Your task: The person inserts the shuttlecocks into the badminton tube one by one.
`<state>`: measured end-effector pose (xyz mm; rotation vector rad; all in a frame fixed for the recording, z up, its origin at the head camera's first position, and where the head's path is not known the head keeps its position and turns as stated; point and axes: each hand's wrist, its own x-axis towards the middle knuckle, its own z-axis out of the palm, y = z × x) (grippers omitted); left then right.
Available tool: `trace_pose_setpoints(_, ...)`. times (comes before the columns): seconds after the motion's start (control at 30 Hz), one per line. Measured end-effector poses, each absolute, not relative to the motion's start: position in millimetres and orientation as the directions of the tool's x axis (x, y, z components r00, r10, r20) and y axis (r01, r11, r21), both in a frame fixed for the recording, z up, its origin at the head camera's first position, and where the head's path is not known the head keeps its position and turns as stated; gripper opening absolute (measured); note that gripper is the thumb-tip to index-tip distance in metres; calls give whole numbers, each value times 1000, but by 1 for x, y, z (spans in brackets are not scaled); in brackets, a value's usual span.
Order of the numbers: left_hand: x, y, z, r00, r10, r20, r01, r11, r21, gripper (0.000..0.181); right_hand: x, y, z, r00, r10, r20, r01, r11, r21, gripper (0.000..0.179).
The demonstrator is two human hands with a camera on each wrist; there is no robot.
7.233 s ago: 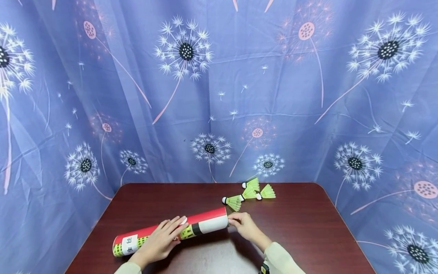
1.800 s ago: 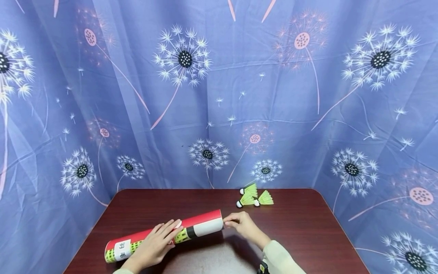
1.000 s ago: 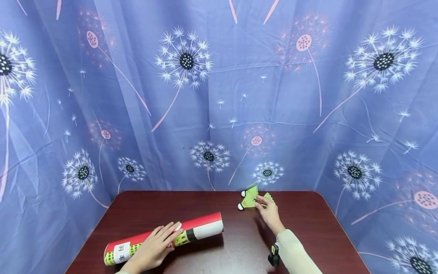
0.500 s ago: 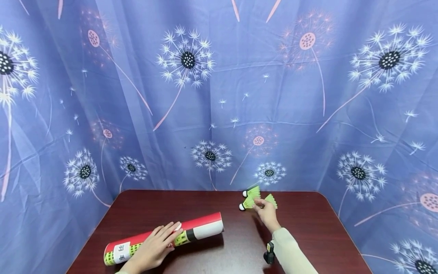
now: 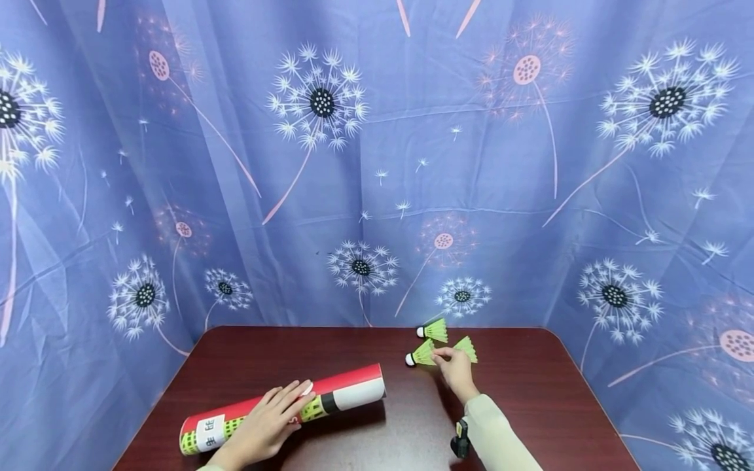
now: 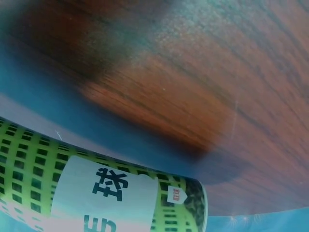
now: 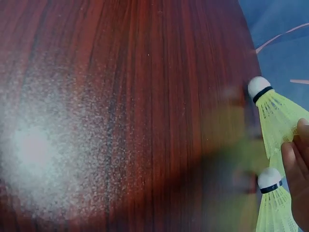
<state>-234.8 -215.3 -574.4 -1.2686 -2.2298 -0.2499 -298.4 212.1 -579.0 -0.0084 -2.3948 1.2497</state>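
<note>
My left hand rests across a red, white and green shuttlecock tube lying slantwise on the table, its fingers stretched over the top. In the left wrist view the tube's printed end shows, but no hand. My right hand pinches the yellow skirt of a shuttlecock with a white cork, seen in the right wrist view as the upper shuttlecock. Behind it lies a second shuttlecock. A third shuttlecock is partly hidden by the right hand.
The dark red wooden table has rounded far corners. A blue curtain with dandelion prints hangs behind it and along both sides. A small black device sits at the right wrist.
My right hand has gone from the tube's right end to the shuttlecocks and drawn one slightly left. One fewer shuttlecock lies on the table than 7.2 s ago. The left hand stays on the tube.
</note>
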Motion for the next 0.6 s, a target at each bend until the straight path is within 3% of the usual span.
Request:
trace_pose_setpoints(0.17, -234, -216, -574, -402, 735, 546, 837, 536, -106, 68, -295, 214, -576, -915, 217, 340, -173, 551, -816, 8)
trace_pose_setpoints(0.3, -234, -216, -574, -398, 737, 547, 839, 533, -107, 55, -292, 215, -572, -932, 213, 293, -156, 495, -855, 9)
trace_pose_setpoints(0.4, -234, -216, -573, -394, 737, 549, 836, 536, -119, 56, -291, 215, -570, -941, 199, 272, -154, 464, -872, 10)
trace_pose_setpoints(0.5, -234, -216, -574, -392, 740, 547, 835, 536, -125, 69, -290, 214, -569, -946, 185, 266, -163, 438, -884, 10)
trace_pose_setpoints(0.6, -234, -216, -575, -387, 741, 548, 840, 528, -121, 66, -288, 213, -567, -952, 168, 255, -172, 393, -903, 11)
